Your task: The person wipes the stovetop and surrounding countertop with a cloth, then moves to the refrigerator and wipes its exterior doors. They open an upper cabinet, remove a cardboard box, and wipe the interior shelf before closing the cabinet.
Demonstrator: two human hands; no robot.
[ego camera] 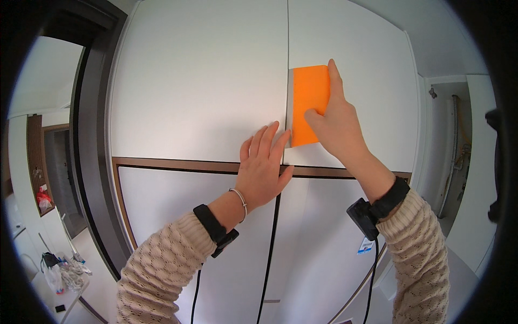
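My right hand (340, 121) grips a wide orange scraper (311, 101), thumb across its face and index finger stretched along its right edge. The scraper's grey blade edge (289, 107) lies along the vertical seam between two white upper cabinet doors. My left hand (263, 166) is spread with nothing in it, palm down over the lower end of the left upper door (198, 89). Its index fingertip is beside the blade's lower end. The right upper door (364, 89) lies behind the scraper. Fingers hide part of the scraper's right side.
A brown rail (186, 165) runs between the upper and lower doors. A dark door frame (93, 121) stands at left, with a table (77, 301) holding plastic bags beyond. At right, an open compartment (455, 150) shows pipes. Cables (372, 279) hang from both wrist-worn devices.
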